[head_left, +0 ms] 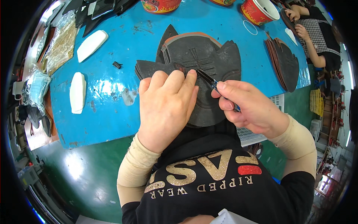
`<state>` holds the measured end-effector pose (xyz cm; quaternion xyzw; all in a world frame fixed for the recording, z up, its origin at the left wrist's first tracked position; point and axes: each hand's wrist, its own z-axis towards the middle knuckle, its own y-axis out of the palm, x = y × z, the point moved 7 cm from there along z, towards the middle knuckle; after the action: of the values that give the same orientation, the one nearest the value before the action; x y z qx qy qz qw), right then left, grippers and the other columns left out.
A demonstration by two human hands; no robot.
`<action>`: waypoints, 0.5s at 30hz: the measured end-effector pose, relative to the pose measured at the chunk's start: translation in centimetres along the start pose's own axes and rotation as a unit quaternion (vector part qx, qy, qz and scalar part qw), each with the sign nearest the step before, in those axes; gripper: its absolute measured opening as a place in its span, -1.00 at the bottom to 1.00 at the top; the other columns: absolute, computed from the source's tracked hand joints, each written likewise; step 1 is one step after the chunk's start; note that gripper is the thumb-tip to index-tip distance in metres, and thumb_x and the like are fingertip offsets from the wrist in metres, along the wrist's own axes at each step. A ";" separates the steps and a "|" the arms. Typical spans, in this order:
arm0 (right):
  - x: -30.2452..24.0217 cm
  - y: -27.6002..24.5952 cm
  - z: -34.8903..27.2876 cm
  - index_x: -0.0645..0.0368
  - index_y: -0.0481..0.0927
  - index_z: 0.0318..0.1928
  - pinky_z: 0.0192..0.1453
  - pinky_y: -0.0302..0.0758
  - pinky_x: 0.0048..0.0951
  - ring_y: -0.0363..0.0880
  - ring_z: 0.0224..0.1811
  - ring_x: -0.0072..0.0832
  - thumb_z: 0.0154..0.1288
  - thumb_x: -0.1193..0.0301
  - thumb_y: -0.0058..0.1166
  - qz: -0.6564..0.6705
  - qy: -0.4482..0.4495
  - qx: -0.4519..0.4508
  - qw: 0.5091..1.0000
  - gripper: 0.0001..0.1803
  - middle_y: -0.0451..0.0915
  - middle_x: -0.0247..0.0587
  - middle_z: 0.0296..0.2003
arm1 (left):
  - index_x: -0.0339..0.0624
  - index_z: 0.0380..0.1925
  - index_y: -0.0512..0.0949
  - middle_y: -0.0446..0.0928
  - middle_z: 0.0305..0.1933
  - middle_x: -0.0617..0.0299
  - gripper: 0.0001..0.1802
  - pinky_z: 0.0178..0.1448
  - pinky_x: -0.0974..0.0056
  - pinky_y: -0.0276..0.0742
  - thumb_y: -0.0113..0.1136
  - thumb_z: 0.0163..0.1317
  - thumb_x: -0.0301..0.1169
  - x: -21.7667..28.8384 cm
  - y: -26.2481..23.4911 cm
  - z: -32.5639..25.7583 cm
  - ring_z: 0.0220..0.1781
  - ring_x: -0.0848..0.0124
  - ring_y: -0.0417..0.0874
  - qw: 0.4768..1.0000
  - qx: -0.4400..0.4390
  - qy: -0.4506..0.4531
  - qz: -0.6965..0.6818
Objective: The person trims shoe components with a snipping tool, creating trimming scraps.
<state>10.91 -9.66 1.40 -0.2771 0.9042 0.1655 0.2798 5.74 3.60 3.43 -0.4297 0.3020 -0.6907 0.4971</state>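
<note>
A stack of dark grey leather-like shoe upper pieces, with stitched lines and an orange-brown edge at the far side, lies at the near edge of the blue table. My left hand bears down on its left part with curled fingers, the index finger stretched toward the stitched lines; the other fingertips are hidden. In my right hand is a slim dark pen-like tool with a blue end, pinched between thumb and fingers. Its tip touches or nearly touches the top piece beside my left index finger. The tool's exact kind is unclear.
Two white pads lie at the left on the blue-covered table. A second stack of dark pieces lies at the right, near a co-worker's hands. Red paper tubs stand at the back; a small black scrap is left of the stack.
</note>
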 end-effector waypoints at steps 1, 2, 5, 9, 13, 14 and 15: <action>0.0 0.0 -0.1 0.23 0.42 -0.14 -0.71 -0.04 -0.68 0.12 -0.71 -0.78 0.47 0.13 -0.11 -0.004 0.006 0.003 1.000 -0.63 0.29 -0.52 -0.57 | -0.09 -0.11 0.63 0.39 -0.39 0.36 -0.66 -0.23 0.22 0.27 0.29 0.05 -0.37 0.0 0.0 0.0 -0.32 0.36 0.43 1.000 0.001 0.001 0.001; 0.0 0.0 -0.1 0.23 0.42 -0.14 -0.72 -0.03 -0.67 0.11 -0.72 -0.78 0.47 0.12 -0.11 -0.008 0.012 0.006 1.000 -0.63 0.29 -0.52 -0.57 | -0.09 -0.11 0.63 0.39 -0.39 0.36 -0.66 -0.23 0.22 0.27 0.29 0.05 -0.37 0.0 0.0 0.1 -0.32 0.36 0.43 1.000 0.001 0.002 0.000; -0.2 0.1 -0.1 0.22 0.40 -0.15 -0.73 -0.03 -0.65 0.10 -0.73 -0.77 0.46 0.12 -0.10 -0.015 0.016 0.002 1.000 -0.63 0.29 -0.52 -0.57 | -0.09 -0.10 0.63 0.39 -0.39 0.36 -0.66 -0.23 0.22 0.27 0.29 0.06 -0.37 0.0 -0.1 0.1 -0.33 0.35 0.42 1.000 -0.001 0.005 -0.004; -0.2 0.2 0.1 0.19 0.39 -0.20 -0.73 -0.03 -0.65 0.08 -0.75 -0.77 0.45 0.12 -0.10 -0.032 0.023 0.018 0.999 -0.65 0.28 -0.52 -0.58 | -0.10 -0.12 0.61 0.36 -0.40 0.37 -0.66 -0.24 0.24 0.25 0.30 0.04 -0.36 -0.1 0.1 -0.1 -0.34 0.38 0.39 1.000 0.008 0.008 0.000; 0.4 0.3 0.5 0.16 0.37 -0.24 -0.70 0.00 -0.64 0.08 -0.72 -0.77 0.44 0.15 -0.06 -0.008 0.003 -0.014 1.000 -0.69 0.24 -0.51 -0.58 | -0.08 -0.10 0.63 0.40 -0.39 0.36 -0.66 -0.23 0.23 0.26 0.30 0.05 -0.39 0.0 -0.2 0.0 -0.32 0.36 0.42 1.000 -0.002 -0.002 0.002; 0.6 0.1 0.6 0.10 0.38 -0.27 -0.72 -0.01 -0.66 0.07 -0.74 -0.78 0.44 0.14 -0.05 0.003 0.002 -0.009 1.000 -0.71 0.22 -0.54 -0.62 | -0.08 -0.10 0.63 0.40 -0.39 0.36 -0.66 -0.23 0.23 0.26 0.30 0.05 -0.39 0.1 -0.2 0.0 -0.32 0.36 0.42 1.000 -0.001 0.000 0.003; 0.8 0.0 0.6 0.10 0.38 -0.27 -0.72 -0.01 -0.66 0.07 -0.74 -0.78 0.44 0.14 -0.05 0.004 0.000 -0.010 1.000 -0.71 0.22 -0.54 -0.62 | -0.08 -0.11 0.63 0.40 -0.38 0.36 -0.66 -0.22 0.23 0.26 0.30 0.05 -0.39 0.1 -0.1 0.0 -0.32 0.36 0.43 1.000 -0.001 0.000 0.004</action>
<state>10.62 -9.69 0.44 -0.2761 0.9037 0.1756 0.2762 5.70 3.57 3.56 -0.4287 0.3050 -0.6883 0.4995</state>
